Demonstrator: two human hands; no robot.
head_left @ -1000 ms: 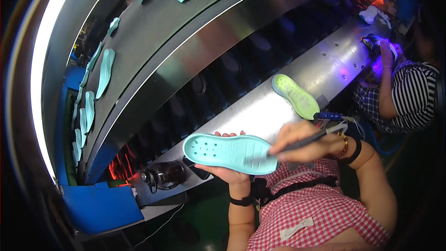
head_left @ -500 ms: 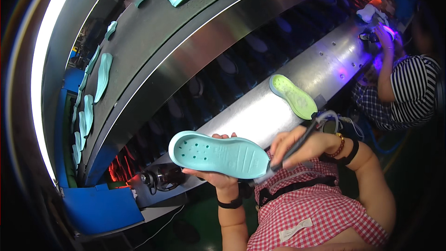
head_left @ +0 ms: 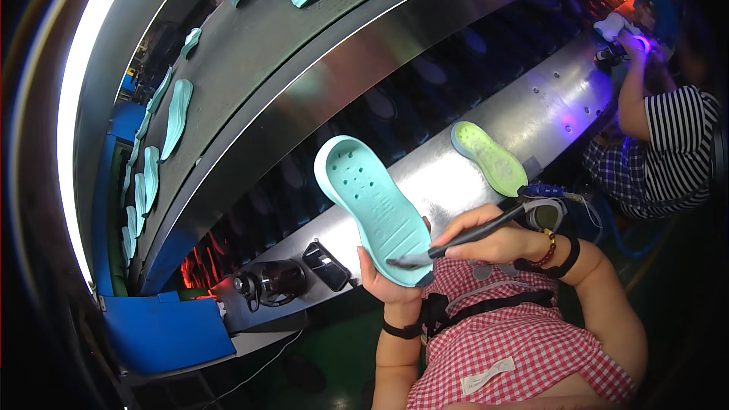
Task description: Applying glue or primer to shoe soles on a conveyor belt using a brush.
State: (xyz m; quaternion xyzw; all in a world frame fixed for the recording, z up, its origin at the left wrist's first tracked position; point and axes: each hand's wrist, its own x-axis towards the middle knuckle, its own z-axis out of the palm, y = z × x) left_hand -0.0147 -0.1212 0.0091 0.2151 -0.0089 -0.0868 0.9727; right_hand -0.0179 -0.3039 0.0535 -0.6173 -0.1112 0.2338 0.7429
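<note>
My left hand [head_left: 387,282] gripped the light-blue sole [head_left: 373,193] at its near end: the thumb was set along the left edge, a fingertip showed at the right edge, and the remaining fingers were hidden behind it. The light-blue sole was in front of me, over the near side of the metal bench [head_left: 433,182], inner face up, with its holed end pointing far and left. My right hand [head_left: 486,237] pinched the dark handle of the brush [head_left: 454,243] between thumb and bent fingers; the bristles lay over the grooved near part.

A yellow-green sole [head_left: 490,158] rested on the bench, far and right. A phone [head_left: 327,265] and a dark jug [head_left: 282,282] stood left. Farther left, the conveyor belt [head_left: 228,68] carried more light-blue pieces [head_left: 177,116].
</note>
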